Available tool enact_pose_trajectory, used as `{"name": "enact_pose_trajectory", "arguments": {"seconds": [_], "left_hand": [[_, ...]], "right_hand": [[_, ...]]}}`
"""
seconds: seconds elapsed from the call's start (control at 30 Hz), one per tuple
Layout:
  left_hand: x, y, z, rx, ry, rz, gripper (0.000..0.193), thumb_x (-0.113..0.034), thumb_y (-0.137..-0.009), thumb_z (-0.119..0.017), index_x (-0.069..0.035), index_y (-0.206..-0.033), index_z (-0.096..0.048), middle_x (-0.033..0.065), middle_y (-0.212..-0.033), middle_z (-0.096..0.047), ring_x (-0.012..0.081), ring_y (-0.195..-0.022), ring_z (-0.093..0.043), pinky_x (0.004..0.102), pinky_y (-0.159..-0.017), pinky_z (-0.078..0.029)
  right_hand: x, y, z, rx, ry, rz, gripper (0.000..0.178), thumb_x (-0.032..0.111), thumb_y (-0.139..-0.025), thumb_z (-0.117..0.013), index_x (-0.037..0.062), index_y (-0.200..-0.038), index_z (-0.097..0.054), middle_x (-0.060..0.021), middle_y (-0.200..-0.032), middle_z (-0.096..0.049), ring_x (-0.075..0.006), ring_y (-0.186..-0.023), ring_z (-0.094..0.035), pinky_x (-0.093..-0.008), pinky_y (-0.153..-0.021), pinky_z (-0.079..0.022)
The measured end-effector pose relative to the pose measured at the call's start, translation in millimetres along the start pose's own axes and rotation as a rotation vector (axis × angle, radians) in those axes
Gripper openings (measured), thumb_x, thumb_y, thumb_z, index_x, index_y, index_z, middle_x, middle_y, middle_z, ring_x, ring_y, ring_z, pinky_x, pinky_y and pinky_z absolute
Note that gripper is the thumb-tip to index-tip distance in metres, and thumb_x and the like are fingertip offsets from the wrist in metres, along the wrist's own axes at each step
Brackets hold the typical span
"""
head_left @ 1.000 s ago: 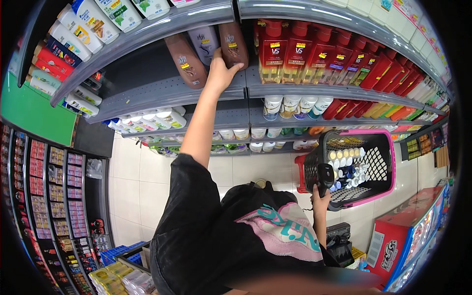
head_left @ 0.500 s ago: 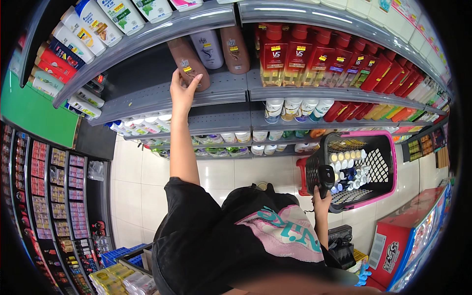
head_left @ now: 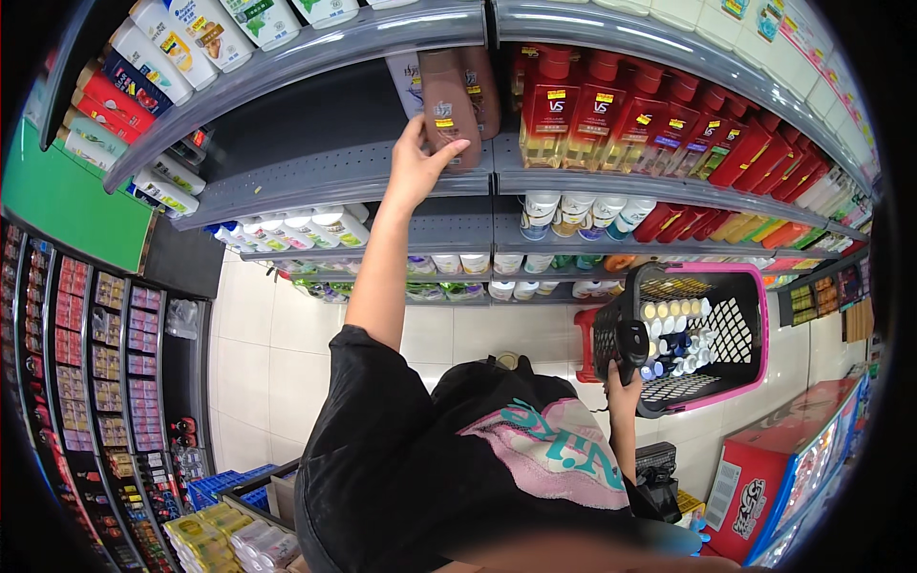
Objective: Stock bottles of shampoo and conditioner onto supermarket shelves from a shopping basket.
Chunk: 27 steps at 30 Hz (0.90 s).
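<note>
My left hand (head_left: 417, 164) reaches up to a shelf and grips a brown shampoo bottle (head_left: 449, 113), thumb on its right side and fingers at its left. The bottle is at the shelf's front, in front of a pale lavender bottle (head_left: 405, 84) and a second brown bottle (head_left: 485, 100), both partly hidden by it. Low on the right, my right hand (head_left: 624, 390) is wrapped round the handle of a black handheld scanner (head_left: 631, 342). The scanner is beside a black basket with a pink rim (head_left: 761, 325), which holds several bottles with white and cream caps.
Red pump bottles (head_left: 551, 110) line the shelf to the right. White bottles (head_left: 186, 38) stand on the upper shelf at left. A lower shelf edge (head_left: 435, 246) runs below my left arm. A red and blue cabinet (head_left: 764, 468) stands at lower right.
My left hand has moved the brown bottle to the right along the shelf, from left of the lavender bottle to in front of the other two. My right hand stays with the scanner.
</note>
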<state>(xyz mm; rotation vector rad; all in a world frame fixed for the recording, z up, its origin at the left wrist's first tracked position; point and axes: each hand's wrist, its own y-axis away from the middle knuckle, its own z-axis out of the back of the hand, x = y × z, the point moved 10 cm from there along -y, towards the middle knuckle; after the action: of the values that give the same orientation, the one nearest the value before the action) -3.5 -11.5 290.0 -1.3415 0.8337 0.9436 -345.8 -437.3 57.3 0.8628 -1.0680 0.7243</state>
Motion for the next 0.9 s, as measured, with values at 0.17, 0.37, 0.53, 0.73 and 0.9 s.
{"name": "enact_pose_trajectory", "arguments": {"seconds": [0.17,0.37,0.53,0.73,0.9], "left_hand": [[2,-3,-22,0.072,0.028,0.069,0.053,-0.004,-0.085,-0.077,0.004,-0.130,-0.050,0.0138,-0.122,-0.063,0.0193,-0.113,-0.062,0.0335,-0.097,-0.052],[2,-2,-27,0.082,0.058,0.079,0.055,-0.005,-0.086,-0.077,0.003,-0.132,-0.048,0.0144,-0.123,-0.062,0.0211,-0.116,-0.061,0.0350,-0.099,-0.051],[5,0,-27,0.051,0.035,0.070,0.060,-0.008,-0.084,-0.079,0.003,-0.133,-0.046,0.0161,-0.126,-0.060,0.0225,-0.118,-0.060,0.0373,-0.101,-0.050],[16,4,-21,-0.008,-0.203,0.009,0.068,-0.020,-0.077,-0.087,0.004,-0.128,-0.049,0.0200,-0.121,-0.064,0.0267,-0.113,-0.064,0.0384,-0.095,-0.052],[17,3,-22,-0.018,-0.222,0.006,0.064,-0.021,-0.076,-0.087,0.004,-0.124,-0.052,0.0193,-0.117,-0.066,0.0266,-0.108,-0.066,0.0376,-0.092,-0.053]], "right_hand": [[-2,1,0,-0.019,0.005,0.029,0.019,0.017,-0.094,-0.068,0.0036,-0.087,-0.057,0.0003,-0.062,-0.053,-0.0076,-0.048,-0.050,-0.0246,-0.045,-0.038],[-7,2,2,-0.015,-0.001,-0.018,0.022,0.019,-0.093,-0.070,0.0007,-0.088,-0.058,-0.0021,-0.065,-0.056,-0.0087,-0.051,-0.053,-0.0251,-0.047,-0.041],[-7,1,2,-0.037,0.008,0.050,0.018,0.017,-0.094,-0.068,0.0054,-0.087,-0.056,0.0019,-0.056,-0.049,-0.0075,-0.044,-0.047,-0.0243,-0.041,-0.034],[-13,1,6,-0.030,-0.007,0.011,0.024,0.021,-0.093,-0.071,0.0007,-0.088,-0.059,-0.0015,-0.065,-0.057,-0.0084,-0.052,-0.052,-0.0253,-0.047,-0.040],[-15,1,4,-0.021,0.010,-0.007,0.024,0.021,-0.093,-0.070,0.0007,-0.087,-0.059,-0.0016,-0.065,-0.056,-0.0084,-0.052,-0.052,-0.0255,-0.047,-0.040]]}}
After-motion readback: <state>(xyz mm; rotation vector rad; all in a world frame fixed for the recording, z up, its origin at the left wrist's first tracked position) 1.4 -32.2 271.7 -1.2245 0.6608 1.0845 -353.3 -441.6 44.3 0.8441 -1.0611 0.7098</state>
